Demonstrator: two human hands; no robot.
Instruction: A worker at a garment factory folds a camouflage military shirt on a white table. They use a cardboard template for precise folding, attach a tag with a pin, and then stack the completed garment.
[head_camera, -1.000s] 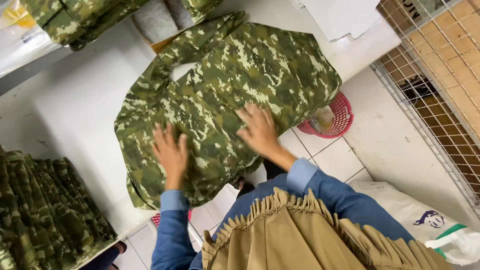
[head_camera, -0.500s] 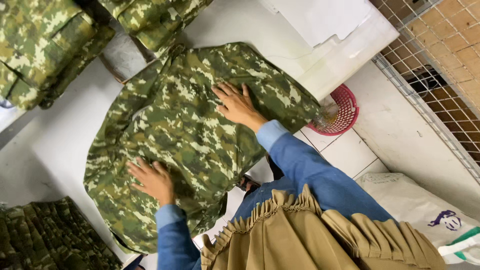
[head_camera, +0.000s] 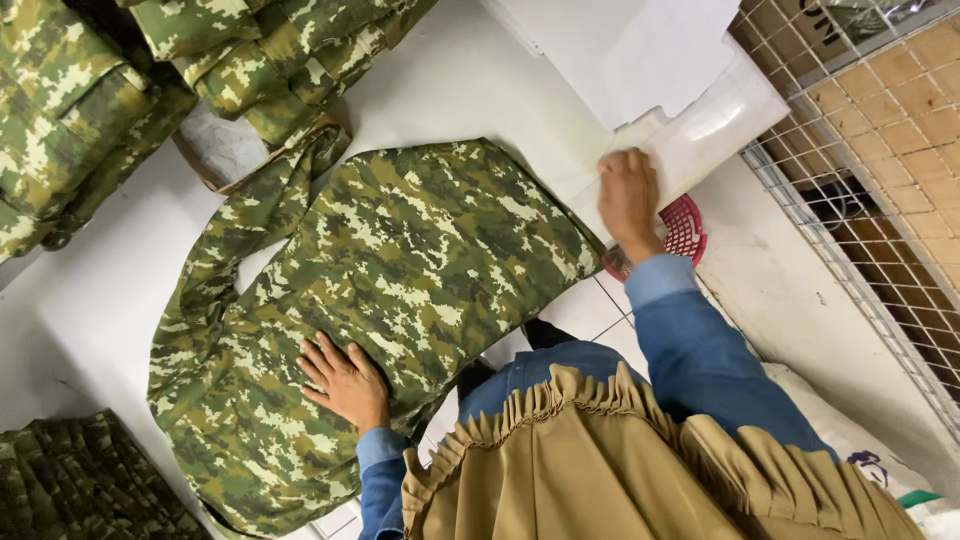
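The white table carries a camouflage jacket that lies spread flat across its middle up to the near edge, with more folded camouflage garments piled at the far left corner and another stack at the near left corner. The left hand rests flat with spread fingers on the jacket near the table's near edge, gripping nothing. The right hand lies on a white sheet at the right edge, beside the jacket; I cannot tell whether it pinches the sheet.
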